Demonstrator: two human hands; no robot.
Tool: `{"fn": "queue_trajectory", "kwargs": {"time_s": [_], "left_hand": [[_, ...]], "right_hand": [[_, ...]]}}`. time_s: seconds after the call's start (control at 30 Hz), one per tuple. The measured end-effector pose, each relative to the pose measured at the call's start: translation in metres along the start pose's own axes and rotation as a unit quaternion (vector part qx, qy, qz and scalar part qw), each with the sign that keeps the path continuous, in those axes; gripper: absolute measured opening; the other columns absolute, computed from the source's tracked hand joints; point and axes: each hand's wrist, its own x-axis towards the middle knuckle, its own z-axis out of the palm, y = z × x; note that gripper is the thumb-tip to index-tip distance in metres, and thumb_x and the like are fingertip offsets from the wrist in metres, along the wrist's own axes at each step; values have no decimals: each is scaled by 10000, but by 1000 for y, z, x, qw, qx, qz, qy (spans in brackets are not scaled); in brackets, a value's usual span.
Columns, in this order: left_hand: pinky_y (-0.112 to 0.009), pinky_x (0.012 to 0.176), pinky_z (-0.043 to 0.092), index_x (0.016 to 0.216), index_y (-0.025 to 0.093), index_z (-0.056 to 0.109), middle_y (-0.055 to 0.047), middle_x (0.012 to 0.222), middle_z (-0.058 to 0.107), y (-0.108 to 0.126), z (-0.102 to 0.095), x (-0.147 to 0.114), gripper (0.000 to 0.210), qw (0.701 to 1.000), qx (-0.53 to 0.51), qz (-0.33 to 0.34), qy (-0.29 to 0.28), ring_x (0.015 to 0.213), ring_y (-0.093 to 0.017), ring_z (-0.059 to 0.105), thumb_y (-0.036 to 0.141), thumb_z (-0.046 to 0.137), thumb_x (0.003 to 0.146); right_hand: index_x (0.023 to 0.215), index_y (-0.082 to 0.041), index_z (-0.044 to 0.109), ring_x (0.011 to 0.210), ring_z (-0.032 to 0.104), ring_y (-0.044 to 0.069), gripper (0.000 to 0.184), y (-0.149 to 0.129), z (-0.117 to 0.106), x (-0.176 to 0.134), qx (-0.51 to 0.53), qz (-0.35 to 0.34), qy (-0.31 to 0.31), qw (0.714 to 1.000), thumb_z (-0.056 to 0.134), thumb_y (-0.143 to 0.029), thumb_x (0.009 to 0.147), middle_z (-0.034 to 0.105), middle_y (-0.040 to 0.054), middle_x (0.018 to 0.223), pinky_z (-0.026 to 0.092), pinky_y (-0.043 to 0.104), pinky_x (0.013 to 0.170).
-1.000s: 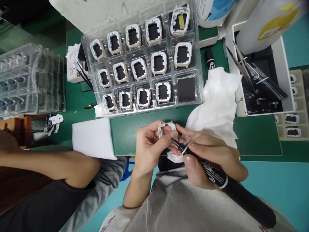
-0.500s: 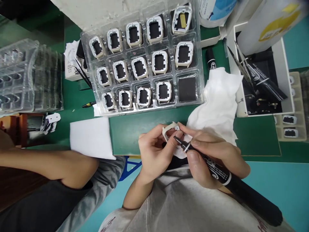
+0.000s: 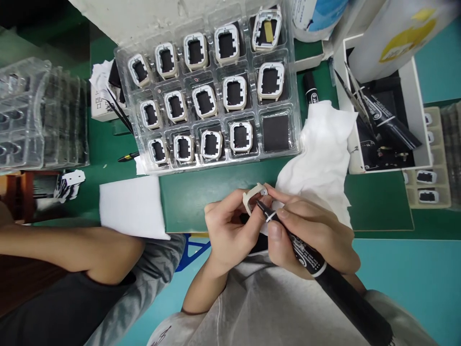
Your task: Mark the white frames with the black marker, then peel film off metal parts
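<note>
My left hand is closed on a small cream-coloured watch case frame, pinched between thumb and fingers near the table's front edge. In my right hand is a thick black marker pen, held like a pencil. Its dark tip lies at the frame's opening by my left thumb; whether it touches the frame I cannot tell. A finger of my right hand reaches the frame's right side. Beyond my hands sits a clear plastic tray with rows of similar frames on dark pads; its front right pocket shows only a pad.
A white cloth lies to the right, beside a white box with tweezers, a marker and a bottle. White foam lies left, near a co-worker's arm. Stacked clear trays stand farther left.
My right hand and the marker have shifted left, bringing the tip closer to the inside of the frame. The whole view has slid slightly.
</note>
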Motion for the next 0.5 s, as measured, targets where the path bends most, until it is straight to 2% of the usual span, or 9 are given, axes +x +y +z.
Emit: {"fn": "queue_trajectory", "kwargs": {"time_s": [0.13, 0.23, 0.37, 0.5], "left_hand": [[-231, 514, 343, 686, 192, 653, 49, 590, 513, 2, 1, -2, 319, 1000, 19, 22, -1, 552, -91, 368, 291, 881, 885], [-238, 512, 346, 694, 196, 655, 43, 593, 525, 1, 0, -3, 313, 999, 33, 19, -2, 547, -98, 378, 320, 868, 888], [-245, 525, 366, 707, 200, 659, 37, 598, 542, -2, -1, -5, 309, 999, 44, 26, -4, 545, -103, 395, 356, 836, 906], [-249, 530, 379, 707, 200, 662, 28, 605, 556, -3, -1, -5, 338, 999, 43, 34, -7, 549, -107, 406, 409, 803, 932]], "right_hand": [[1077, -219, 720, 746, 830, 197, 224, 1, -2, 3, -13, -7, 2, 1000, 720, -51, 929, 778, -6, 792, 784, 361, 909], [1064, -210, 728, 787, 846, 207, 199, 2, -3, 1, -9, -26, 3, 1000, 741, -70, 923, 789, 1, 804, 780, 335, 895], [1068, -207, 725, 891, 866, 233, 214, 3, -4, 0, -20, -7, -14, 1000, 747, -65, 909, 809, 15, 841, 780, 345, 899], [1021, -205, 727, 793, 858, 229, 204, 7, -4, 5, -10, -42, -6, 999, 770, -55, 888, 801, 12, 776, 784, 302, 787]]}}
